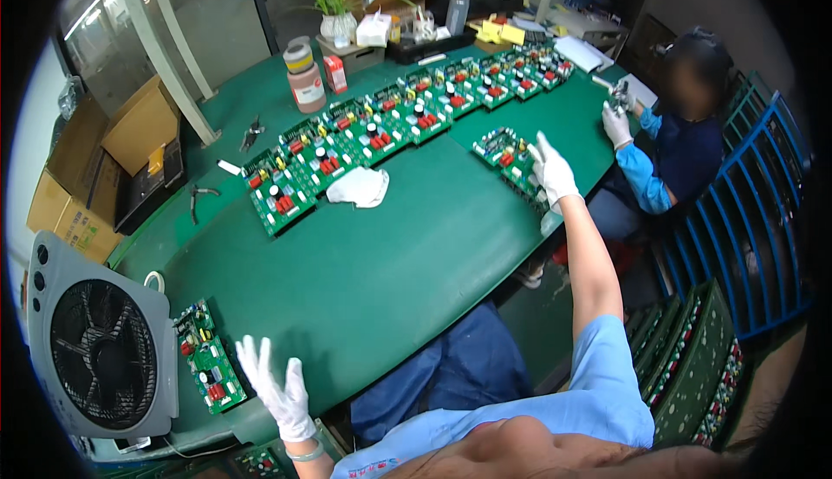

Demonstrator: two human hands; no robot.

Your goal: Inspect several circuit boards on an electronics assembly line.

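My left hand [277,390], in a white glove, is open with its fingers spread. It is just right of a green circuit board [208,358] with red, white and black parts, near the table's left end. My right hand [553,171], also gloved in white, reaches far over to the right with fingers stretched out. It is at the right edge of another green circuit board [511,160]; whether it touches the board I cannot tell. A long row of similar circuit boards [373,136] runs across the table, and a crumpled white glove [359,187] lies in front of it.
A grey fan [102,340] stands at the left edge, with a cardboard box [82,184] behind it. Black-handled pliers [198,203] and a brown bottle [305,84] are on the green table [364,271]. At right sits a person [685,141]; racked boards [693,366] stand beside me.
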